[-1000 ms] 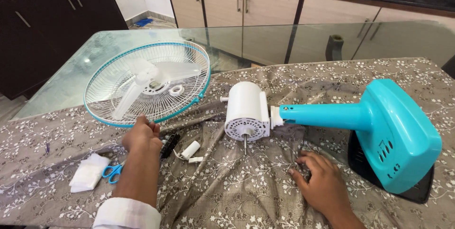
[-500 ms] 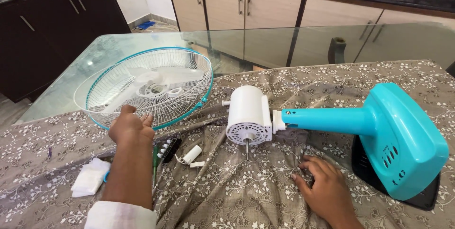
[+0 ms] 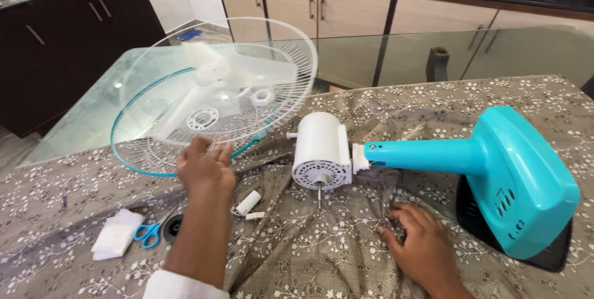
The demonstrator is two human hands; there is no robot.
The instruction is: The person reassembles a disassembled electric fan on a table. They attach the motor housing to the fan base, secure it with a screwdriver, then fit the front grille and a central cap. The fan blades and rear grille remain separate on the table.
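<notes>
Left hand [image 3: 206, 166] tilts a white fan guard [image 3: 247, 70] off the desk [image 3: 371, 255]; right hand [image 3: 422, 243] rests flat near the motor [image 3: 322, 148].

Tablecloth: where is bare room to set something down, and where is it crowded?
Free: cloth behind the teal fan neck, and near edge between left hand and right hand. Crowded: around the scissors, white cylinder and wire guard.

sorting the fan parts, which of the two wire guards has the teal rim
The lower wire guard lying on the table; the upper wire guard, tilted up above it, is plain white.
</notes>
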